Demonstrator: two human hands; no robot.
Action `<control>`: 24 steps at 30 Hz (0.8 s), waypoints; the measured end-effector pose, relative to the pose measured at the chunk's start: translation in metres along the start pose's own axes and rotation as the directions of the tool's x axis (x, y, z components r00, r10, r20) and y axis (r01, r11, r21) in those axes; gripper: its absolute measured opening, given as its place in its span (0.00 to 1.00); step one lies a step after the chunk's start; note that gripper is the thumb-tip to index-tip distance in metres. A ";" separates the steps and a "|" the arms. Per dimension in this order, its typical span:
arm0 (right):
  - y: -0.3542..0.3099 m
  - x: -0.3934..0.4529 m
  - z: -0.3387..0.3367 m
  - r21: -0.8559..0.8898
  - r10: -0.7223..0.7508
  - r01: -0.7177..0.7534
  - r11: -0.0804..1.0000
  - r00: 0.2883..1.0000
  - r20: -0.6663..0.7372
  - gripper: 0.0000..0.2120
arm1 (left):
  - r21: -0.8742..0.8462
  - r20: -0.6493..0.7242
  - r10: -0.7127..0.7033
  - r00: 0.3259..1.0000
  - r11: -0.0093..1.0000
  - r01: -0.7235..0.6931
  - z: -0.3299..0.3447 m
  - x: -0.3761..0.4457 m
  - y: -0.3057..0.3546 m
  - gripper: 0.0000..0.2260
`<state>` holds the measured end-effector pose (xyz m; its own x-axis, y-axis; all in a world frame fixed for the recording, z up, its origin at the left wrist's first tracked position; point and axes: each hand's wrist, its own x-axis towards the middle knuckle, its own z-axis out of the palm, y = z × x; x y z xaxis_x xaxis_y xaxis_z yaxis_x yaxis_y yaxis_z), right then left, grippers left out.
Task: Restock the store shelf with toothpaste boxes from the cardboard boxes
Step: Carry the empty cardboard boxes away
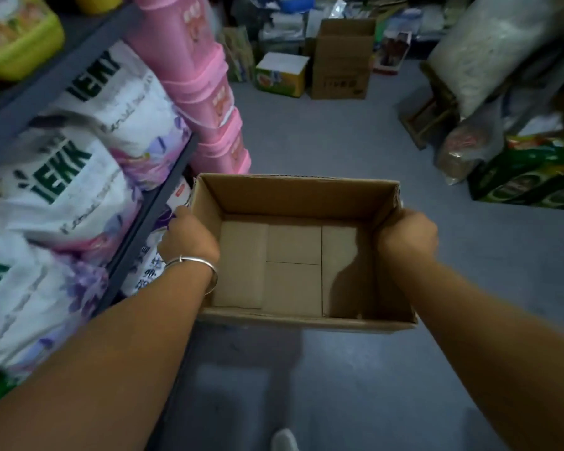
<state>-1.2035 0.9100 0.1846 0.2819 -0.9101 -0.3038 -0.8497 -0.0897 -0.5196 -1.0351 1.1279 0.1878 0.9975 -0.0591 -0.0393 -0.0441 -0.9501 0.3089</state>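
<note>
Both forearms reached forward from the bottom of the view, the left one wearing a silver bangle (196,266) at the wrist. Between them hung an open carton (293,255) — brown, its flaps out of sight, its inside bare down to the folded bottom panels. The left hand (188,237) curled over the carton's left wall, fingers hidden on the outside; the right hand (407,236) gripped the right wall the same way, closed around the rim. The carton sat above a grey floor (339,131), just beside a dark shelf (150,216) on the left stacked with white-and-purple bags (79,164). Pink tubs (209,92) stood in a column past the shelf's end. Farther back a taller carton (342,60) stood upright near a yellow-green box (282,74) — both well apart from the hands. No toothpaste boxes could be made out.
</note>
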 end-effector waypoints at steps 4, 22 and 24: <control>-0.018 0.075 -0.019 0.052 0.073 -0.071 0.996 0.996 -0.042 0.08 | 0.006 0.014 0.074 0.997 0.997 -0.075 0.015 0.049 0.089 0.13; -0.166 0.437 -0.088 0.011 0.053 -0.052 0.999 0.992 -0.114 0.13 | 0.010 0.061 0.168 0.984 0.986 -0.169 0.095 0.275 0.419 0.13; -0.193 0.475 -0.085 0.001 0.045 -0.045 0.999 0.992 -0.117 0.13 | -0.004 0.069 0.152 0.986 0.988 -0.152 0.104 0.313 0.448 0.13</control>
<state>-0.9432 0.4606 0.2082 0.1893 -0.9542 -0.2316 -0.8613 -0.0481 -0.5058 -0.7481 0.6514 0.2150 0.9730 -0.2235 -0.0575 -0.1948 -0.9288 0.3153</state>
